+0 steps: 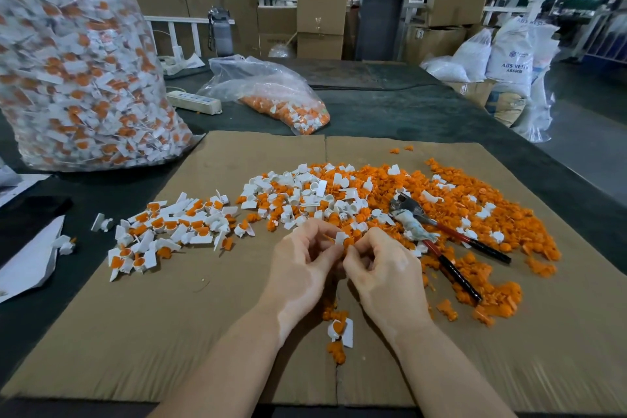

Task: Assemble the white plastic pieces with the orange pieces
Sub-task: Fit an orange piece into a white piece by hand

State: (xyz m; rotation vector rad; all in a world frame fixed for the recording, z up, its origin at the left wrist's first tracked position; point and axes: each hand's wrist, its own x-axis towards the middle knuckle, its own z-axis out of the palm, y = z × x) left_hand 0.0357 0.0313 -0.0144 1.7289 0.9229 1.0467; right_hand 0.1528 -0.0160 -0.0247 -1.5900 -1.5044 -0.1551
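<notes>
My left hand (305, 261) and my right hand (383, 265) meet over the cardboard sheet (163, 332). Between their fingertips sit a white plastic piece (340, 237), pinched by the left hand, and an orange piece (349, 242), pinched by the right; the two pieces touch. A heap of loose orange pieces (475, 214) mixed with white pieces (305, 190) lies just beyond the hands. To the left lies a pile of assembled white-and-orange parts (169, 227). One assembled part (341, 331) rests between my forearms.
Pliers with red-and-black handles (441, 234) lie on the orange heap at right. A large clear bag of assembled parts (74, 61) stands at far left, a smaller bag (271, 95) and a power strip (193, 101) behind the cardboard. White paper (30, 261) lies at left.
</notes>
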